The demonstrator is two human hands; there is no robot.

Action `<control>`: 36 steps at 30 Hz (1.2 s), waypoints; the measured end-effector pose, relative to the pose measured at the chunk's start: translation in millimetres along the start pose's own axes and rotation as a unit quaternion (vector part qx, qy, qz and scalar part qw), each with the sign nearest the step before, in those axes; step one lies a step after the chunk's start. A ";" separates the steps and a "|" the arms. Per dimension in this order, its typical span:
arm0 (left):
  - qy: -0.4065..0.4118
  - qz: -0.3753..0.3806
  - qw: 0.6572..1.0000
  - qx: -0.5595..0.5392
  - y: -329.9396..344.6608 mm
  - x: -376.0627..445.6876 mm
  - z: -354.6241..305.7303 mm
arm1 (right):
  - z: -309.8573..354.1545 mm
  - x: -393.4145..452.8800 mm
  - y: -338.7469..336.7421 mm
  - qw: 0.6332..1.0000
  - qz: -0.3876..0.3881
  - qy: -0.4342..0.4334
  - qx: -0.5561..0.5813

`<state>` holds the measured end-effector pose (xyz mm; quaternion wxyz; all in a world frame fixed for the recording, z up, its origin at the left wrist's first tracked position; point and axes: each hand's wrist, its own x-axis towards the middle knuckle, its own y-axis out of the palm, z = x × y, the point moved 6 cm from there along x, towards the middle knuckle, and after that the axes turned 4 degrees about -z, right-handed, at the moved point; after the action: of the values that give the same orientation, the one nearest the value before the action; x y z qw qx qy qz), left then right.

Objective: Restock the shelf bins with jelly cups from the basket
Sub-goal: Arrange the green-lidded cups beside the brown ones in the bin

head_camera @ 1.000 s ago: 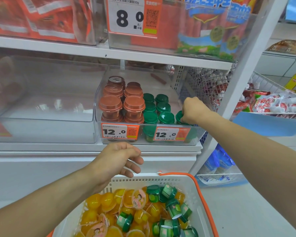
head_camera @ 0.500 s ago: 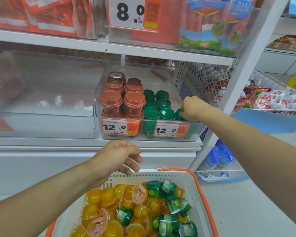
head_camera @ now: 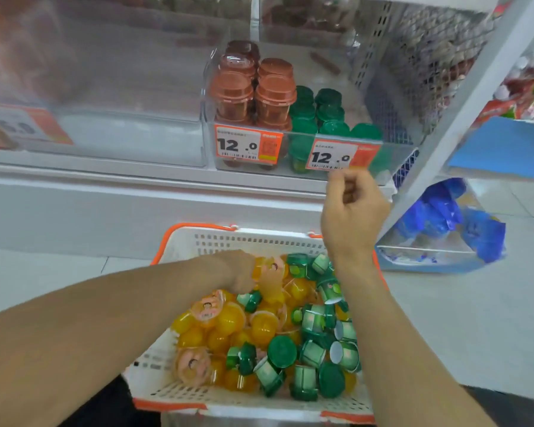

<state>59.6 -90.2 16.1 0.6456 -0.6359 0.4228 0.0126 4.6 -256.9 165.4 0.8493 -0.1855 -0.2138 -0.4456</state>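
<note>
**Left hand in the basket, right hand above it**

The shelf [head_camera: 167, 192] runs across the view behind the basket [head_camera: 253, 238], a white one with an orange rim, set below the shelf's front edge. A clear bin [head_camera: 395, 161] on the shelf, up and right of the basket, holds brown cups [head_camera: 233, 94] stacked on its left side and green cups [head_camera: 332, 127] on its right, with two "12.0" price tags [head_camera: 248, 146] on its front wall.

The basket is heaped with jelly cups — yellow ones [head_camera: 228, 318] mostly to its left, green ones [head_camera: 313, 322] to its right.

The left hand [head_camera: 238, 272] reaches into the basket's far half among the yellow cups; its fingers are hidden, so the grip cannot be told. The right hand [head_camera: 353, 208] hangs above the basket's far right corner, just under the bin — fingers curled in, nothing visibly held.
</note>
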 end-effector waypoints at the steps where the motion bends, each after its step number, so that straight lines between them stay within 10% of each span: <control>1: -0.023 0.001 1.000 0.018 16.3 5.1 5.9 | -21.8 -24.9 2.4 0.998 0.034 0.043 -0.017; 9: -0.169 -0.172 0.960 -0.142 120.5 31.9 1.1 | -160.7 -128.4 11.5 0.840 0.387 0.202 -0.322; 15: -0.274 -0.261 0.871 -0.312 143.5 49.4 18.3 | -169.2 -102.3 29.4 0.874 0.313 0.185 -0.322; 20: -0.298 -0.301 0.826 -0.372 131.6 46.3 26.7 | -202.1 -102.0 48.4 0.833 0.382 0.228 -0.330; 23: -0.275 -0.287 0.725 -0.563 114.1 39.3 34.9 | -207.9 -101.4 54.8 0.820 0.393 0.251 -0.331; 29: -0.136 -0.021 0.425 -0.894 95.5 28.1 22.5 | -191.9 -96.2 40.3 0.862 0.312 0.270 -0.295; 36: -0.056 0.102 0.492 -0.863 51.3 -0.6 -6.0 | -127.9 -58.4 17.5 0.866 0.297 0.400 -0.055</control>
<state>27.6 -85.1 -24.0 -0.2090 -0.8258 0.2262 0.4724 14.6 -272.7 25.0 0.9427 -0.0924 0.2337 -0.2193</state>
